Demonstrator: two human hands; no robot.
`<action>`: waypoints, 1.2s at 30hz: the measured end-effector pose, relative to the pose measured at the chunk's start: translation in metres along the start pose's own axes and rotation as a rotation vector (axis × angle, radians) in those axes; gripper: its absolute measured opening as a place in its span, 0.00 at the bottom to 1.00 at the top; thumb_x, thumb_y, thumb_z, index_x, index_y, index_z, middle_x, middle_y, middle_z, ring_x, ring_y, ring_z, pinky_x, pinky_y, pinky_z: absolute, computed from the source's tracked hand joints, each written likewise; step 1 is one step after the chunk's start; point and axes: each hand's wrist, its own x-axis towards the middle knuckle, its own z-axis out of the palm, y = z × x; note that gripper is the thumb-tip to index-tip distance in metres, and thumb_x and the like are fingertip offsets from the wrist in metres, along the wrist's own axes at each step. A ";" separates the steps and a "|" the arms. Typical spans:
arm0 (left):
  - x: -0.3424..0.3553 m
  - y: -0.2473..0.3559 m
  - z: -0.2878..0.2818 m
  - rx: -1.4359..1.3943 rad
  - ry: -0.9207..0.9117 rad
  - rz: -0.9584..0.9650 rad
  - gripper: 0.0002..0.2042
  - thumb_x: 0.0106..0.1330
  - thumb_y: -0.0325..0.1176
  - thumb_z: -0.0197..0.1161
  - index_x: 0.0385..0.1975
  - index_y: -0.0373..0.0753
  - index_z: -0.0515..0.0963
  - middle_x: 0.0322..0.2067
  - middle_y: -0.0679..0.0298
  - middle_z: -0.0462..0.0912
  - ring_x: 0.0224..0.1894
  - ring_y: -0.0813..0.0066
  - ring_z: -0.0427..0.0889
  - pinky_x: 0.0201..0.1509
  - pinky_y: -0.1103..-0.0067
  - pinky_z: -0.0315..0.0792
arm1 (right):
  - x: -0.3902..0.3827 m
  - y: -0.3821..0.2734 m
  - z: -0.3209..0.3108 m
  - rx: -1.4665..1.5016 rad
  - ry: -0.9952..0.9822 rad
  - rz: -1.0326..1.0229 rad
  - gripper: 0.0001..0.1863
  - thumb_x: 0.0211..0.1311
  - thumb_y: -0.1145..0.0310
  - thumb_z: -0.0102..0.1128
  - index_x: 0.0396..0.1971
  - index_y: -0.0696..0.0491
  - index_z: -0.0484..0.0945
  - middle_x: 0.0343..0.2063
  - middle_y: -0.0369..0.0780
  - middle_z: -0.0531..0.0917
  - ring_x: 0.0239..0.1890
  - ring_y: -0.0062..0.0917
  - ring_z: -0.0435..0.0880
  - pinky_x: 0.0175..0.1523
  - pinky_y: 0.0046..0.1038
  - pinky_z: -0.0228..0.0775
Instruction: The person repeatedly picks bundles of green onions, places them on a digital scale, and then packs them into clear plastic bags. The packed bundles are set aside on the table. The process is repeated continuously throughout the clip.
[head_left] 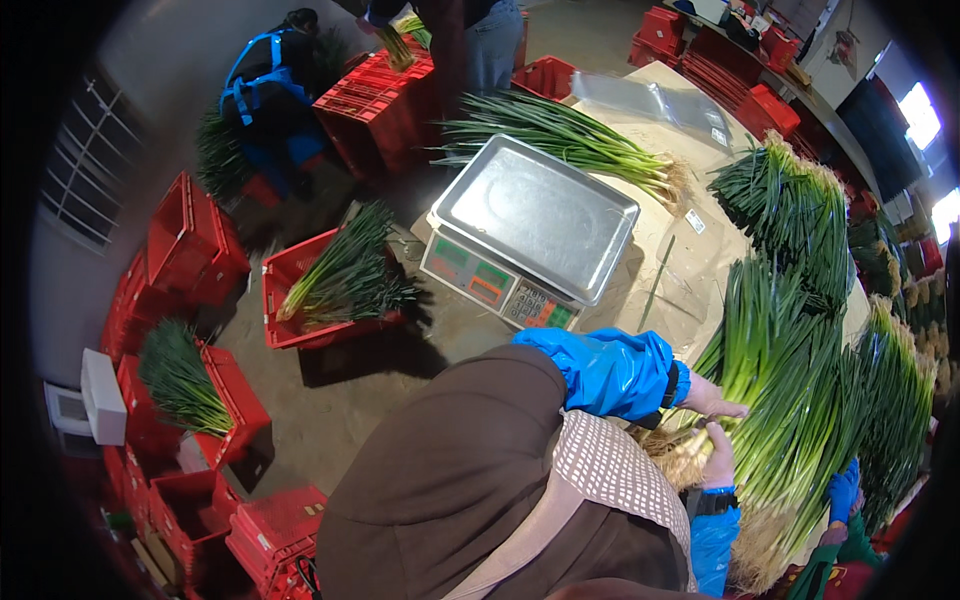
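Note:
My left hand point(712, 397), in a pale glove below a blue sleeve, is closed on spring onions point(741, 383) just above their root end. Below it, my right hand point(718, 460), gloved likewise, grips the same bunch near its pale roots point(680, 455). Some of my fingers are hidden by the stalks and by each other. The green leaves reach up and away across the table. Close beside lies a large heap of spring onions point(800, 420), its roots toward the lower edge. A scale point(540, 215) with a bare metal pan stands on the table left of my hands.
More spring onions lie at the table's back point(590, 150) and right side point(790, 200). A plastic sheet point(650, 105) rests at the far edge. Red crates point(330, 330) stand on the floor at left, some holding onions. A co-worker's blue-gloved hand point(845, 490) is at right; two other people work behind.

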 end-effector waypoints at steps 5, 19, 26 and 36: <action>-0.017 0.029 -0.010 -0.622 0.188 0.232 0.25 0.68 0.56 0.55 0.53 0.41 0.75 0.42 0.59 0.80 0.43 0.71 0.78 0.43 0.70 0.75 | -0.051 -0.040 0.036 -0.222 0.027 -0.205 0.09 0.57 0.68 0.60 0.32 0.58 0.76 0.25 0.38 0.79 0.31 0.24 0.79 0.41 0.28 0.71; -0.341 -0.077 -0.150 -0.697 1.661 0.383 0.35 0.65 0.67 0.49 0.46 0.34 0.75 0.39 0.63 0.78 0.42 0.73 0.72 0.52 0.72 0.67 | 0.060 -0.121 0.182 -1.123 -0.452 -0.341 0.38 0.43 0.68 0.71 0.58 0.58 0.69 0.40 0.39 0.82 0.41 0.24 0.79 0.48 0.28 0.72; -0.462 -0.182 -0.168 -0.718 1.596 -0.127 0.41 0.58 0.74 0.52 0.33 0.31 0.82 0.30 0.59 0.83 0.33 0.71 0.77 0.42 0.68 0.72 | 0.183 -0.113 0.306 -1.511 -0.515 -0.536 0.41 0.42 0.67 0.69 0.63 0.45 0.67 0.41 0.49 0.83 0.46 0.42 0.82 0.52 0.37 0.73; -0.433 -0.257 -0.163 -0.423 1.160 -0.323 0.39 0.54 0.57 0.69 0.55 0.26 0.73 0.48 0.50 0.81 0.49 0.64 0.79 0.54 0.75 0.71 | 0.205 -0.094 0.316 -1.576 -0.521 -0.476 0.40 0.41 0.68 0.66 0.61 0.38 0.67 0.41 0.49 0.82 0.45 0.46 0.81 0.49 0.39 0.74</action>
